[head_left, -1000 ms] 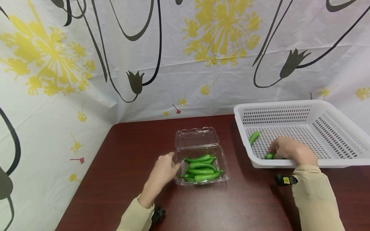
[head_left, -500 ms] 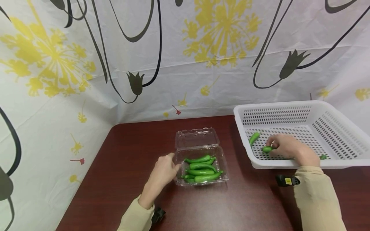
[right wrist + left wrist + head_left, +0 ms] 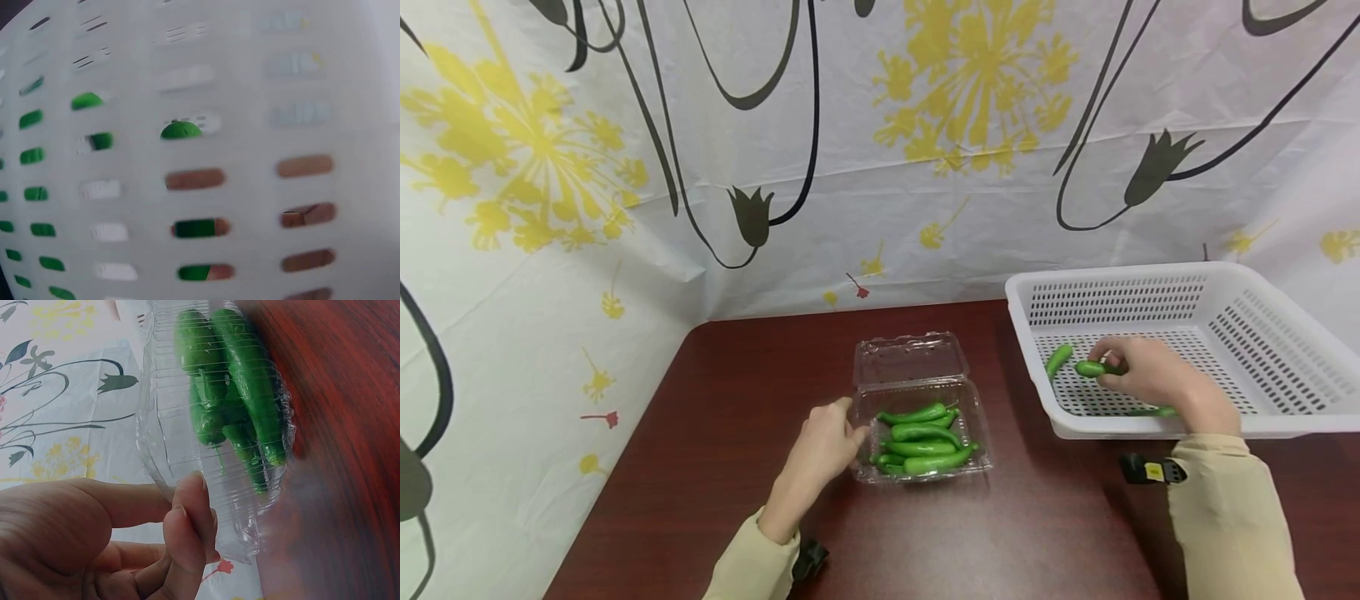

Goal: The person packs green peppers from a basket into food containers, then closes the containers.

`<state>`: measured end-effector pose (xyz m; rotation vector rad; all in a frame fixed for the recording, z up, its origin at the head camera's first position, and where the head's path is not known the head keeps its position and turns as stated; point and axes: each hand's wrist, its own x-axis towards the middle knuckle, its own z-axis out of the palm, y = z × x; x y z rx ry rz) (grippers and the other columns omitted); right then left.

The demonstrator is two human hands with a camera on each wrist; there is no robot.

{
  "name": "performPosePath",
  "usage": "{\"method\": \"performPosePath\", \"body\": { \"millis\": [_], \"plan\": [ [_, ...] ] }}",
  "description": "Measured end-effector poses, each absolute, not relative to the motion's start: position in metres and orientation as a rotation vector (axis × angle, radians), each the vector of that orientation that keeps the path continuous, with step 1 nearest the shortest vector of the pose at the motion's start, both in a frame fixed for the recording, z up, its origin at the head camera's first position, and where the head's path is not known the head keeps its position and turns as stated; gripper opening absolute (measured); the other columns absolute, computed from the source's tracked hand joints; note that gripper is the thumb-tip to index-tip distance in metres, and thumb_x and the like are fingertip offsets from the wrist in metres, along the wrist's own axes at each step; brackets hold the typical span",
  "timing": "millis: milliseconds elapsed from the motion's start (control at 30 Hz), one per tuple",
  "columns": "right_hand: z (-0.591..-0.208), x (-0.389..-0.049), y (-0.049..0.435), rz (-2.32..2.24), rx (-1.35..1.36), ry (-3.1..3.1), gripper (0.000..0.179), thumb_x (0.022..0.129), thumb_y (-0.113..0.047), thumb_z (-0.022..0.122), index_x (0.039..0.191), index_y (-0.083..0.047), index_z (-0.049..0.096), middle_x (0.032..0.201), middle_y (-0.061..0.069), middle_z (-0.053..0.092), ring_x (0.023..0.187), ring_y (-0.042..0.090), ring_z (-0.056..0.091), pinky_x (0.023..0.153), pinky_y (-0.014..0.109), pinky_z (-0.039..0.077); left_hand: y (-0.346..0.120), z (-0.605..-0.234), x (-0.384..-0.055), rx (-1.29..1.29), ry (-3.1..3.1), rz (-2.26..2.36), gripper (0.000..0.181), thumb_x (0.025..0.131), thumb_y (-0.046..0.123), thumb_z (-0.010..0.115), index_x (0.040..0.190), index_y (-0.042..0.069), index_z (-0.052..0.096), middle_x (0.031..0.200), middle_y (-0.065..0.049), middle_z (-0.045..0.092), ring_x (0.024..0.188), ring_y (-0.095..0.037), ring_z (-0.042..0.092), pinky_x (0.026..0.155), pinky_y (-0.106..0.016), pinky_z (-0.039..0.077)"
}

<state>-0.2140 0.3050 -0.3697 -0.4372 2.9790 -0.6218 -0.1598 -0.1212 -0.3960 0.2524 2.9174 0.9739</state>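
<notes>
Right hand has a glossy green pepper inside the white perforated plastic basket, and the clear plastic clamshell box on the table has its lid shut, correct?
The lid is open, not shut: the head view shows it folded back beyond the box. The right hand does hold the pepper inside the basket.

A glossy, wood-grained finish is shown by the worktop at six o'clock. At five, shiny skin is seen on the peppers, clear plastic in the box; at three, smooth plastic in the basket.
</notes>
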Motion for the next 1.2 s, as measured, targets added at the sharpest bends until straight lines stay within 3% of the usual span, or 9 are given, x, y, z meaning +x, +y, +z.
{"method": "performPosePath", "body": {
  "millis": [633,1200],
  "plan": [
    [-0.348,-0.204,0.298,-0.592,-0.536,3.116,0.027,0.084,0.002,0.071,0.11,0.002,0.067,0.077,-0.001,0.056,0.069,0.017,0.051,0.064,0.039,0.041,-0.121,-0.396,-0.16,0.237,2.912,0.975,0.055,0.093,0.007,0.071,0.138,-0.015,0.049,0.053,0.004,0.056,0.043,-0.008,0.058,0.064,-0.035,0.054],
    [-0.336,-0.196,0.284,-0.608,-0.596,3.212,0.028,0.082,0.001,0.073,0.109,0.001,0.068,0.085,0.007,0.06,0.083,0.029,0.058,0.074,0.051,0.045,-0.122,-0.397,-0.16,0.251,2.911,0.981,0.055,0.093,0.007,0.07,0.139,-0.016,0.048,0.053,0.004,0.056,0.043,-0.009,0.058,0.064,-0.034,0.054]
  ]
}}
